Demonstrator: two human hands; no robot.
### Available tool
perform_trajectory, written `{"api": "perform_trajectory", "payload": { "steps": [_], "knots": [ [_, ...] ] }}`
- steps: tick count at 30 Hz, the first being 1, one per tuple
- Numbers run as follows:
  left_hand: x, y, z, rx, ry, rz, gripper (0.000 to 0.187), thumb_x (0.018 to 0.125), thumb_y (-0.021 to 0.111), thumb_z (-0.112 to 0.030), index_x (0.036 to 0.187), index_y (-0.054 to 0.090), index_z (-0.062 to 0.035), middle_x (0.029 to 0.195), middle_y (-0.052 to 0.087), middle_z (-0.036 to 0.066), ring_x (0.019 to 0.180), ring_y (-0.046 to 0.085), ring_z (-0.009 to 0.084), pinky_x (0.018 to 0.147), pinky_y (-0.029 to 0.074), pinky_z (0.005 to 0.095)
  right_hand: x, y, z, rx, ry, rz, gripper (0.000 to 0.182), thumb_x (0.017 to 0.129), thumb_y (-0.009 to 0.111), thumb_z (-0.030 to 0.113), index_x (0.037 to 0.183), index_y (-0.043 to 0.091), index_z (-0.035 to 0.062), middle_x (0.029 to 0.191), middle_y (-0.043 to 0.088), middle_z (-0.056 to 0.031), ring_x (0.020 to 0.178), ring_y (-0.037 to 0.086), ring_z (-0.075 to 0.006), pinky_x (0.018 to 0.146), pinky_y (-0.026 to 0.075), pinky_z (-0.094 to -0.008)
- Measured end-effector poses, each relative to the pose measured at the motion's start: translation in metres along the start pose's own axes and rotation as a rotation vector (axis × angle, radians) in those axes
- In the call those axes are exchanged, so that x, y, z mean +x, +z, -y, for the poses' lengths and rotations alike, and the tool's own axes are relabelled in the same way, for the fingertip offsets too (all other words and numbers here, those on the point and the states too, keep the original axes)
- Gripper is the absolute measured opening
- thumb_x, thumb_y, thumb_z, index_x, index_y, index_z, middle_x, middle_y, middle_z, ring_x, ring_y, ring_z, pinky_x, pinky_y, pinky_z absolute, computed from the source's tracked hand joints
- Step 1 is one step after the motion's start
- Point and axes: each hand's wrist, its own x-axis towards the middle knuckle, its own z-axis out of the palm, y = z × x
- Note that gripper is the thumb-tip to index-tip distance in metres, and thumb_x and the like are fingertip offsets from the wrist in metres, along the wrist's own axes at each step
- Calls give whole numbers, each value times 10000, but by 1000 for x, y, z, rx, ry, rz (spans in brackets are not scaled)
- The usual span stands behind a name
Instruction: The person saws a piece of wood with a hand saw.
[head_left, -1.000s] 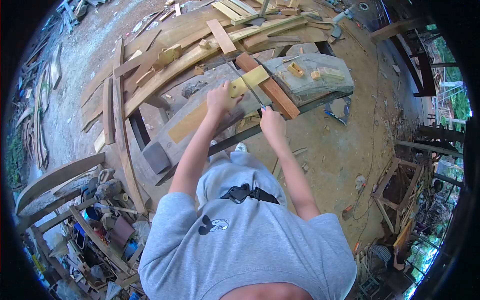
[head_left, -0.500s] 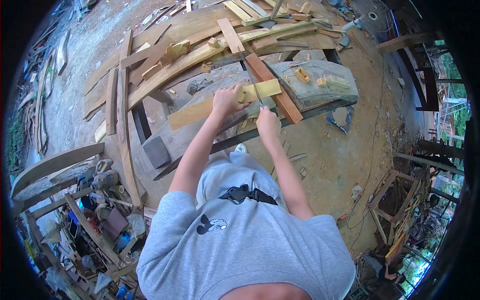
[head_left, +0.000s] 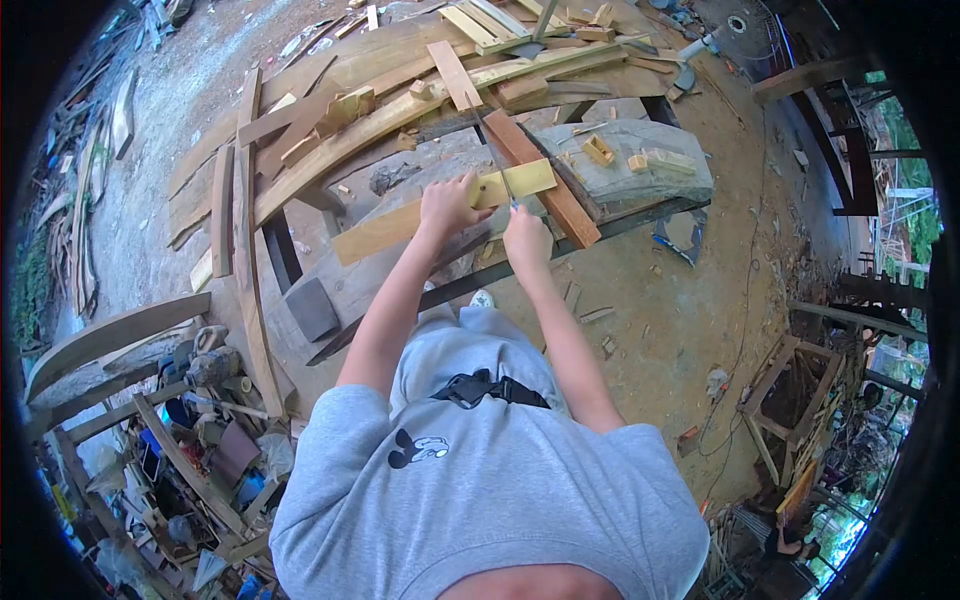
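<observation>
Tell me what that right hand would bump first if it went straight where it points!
Probably the yellow board: the right hand, holding the saw, points at its near edge. Height is unclear, so it might miss.

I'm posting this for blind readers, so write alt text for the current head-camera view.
A person's left hand holds a pale yellow board lying across a reddish-brown wooden beam, while the right hand grips what looks like a handsaw, its thin blade crossing the board. Beneath is a weathered workbench; loose planks lie beyond.

Woodworking shop: planks (head_left: 455, 76), offcuts (head_left: 638, 162), rough bench (head_left: 622, 184).
</observation>
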Motion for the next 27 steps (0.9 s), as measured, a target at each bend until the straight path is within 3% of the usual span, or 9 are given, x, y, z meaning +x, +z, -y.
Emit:
{"api": "perform_trajectory", "payload": {
  "steps": [7,11,14,17,22,27],
  "knots": [
    [0,-1,0,11,-20,-9,536,597,621,-514,892,523,-77,776,610,127,669,595,294,605,465,369,-72,-33,-19,26,114,52,230,852,424,239,789,527,43,643,576,-192,620,570,-371,538,444,-467],
    [3,-4,2,-20,14,-59,508,615,625,-480,901,517,-75,781,613,121,689,606,270,600,467,354,-56,-16,-20,52,119,41,218,850,424,229,795,525,43,646,577,-194,625,568,-375,546,442,-475],
    [11,1,13,-10,-124,-35,511,621,616,-476,918,520,-72,785,610,125,696,607,273,606,472,373,-31,-3,-20,101,108,-77,221,851,426,224,783,521,36,656,576,-200,647,566,-378,543,435,-472],
    [14,0,18,-5,-116,-82,522,620,607,-497,923,518,-80,777,610,127,701,608,281,609,473,388,-29,-8,-16,77,88,-12,224,853,428,228,790,521,34,665,575,-202,657,564,-378,547,433,-471],
    [9,-12,9,58,-46,139,543,617,597,-531,914,505,-87,788,609,131,693,604,287,589,467,390,-60,-10,-31,94,10,-20,233,859,430,232,756,504,37,631,563,-200,609,555,-378,493,412,-468],
    [6,-4,14,41,47,37,550,609,599,-538,893,499,-79,755,610,126,656,598,297,570,464,396,-65,-9,-30,137,51,25,213,861,416,209,773,497,33,651,571,-204,627,563,-384,521,426,-472]
  ]
}}
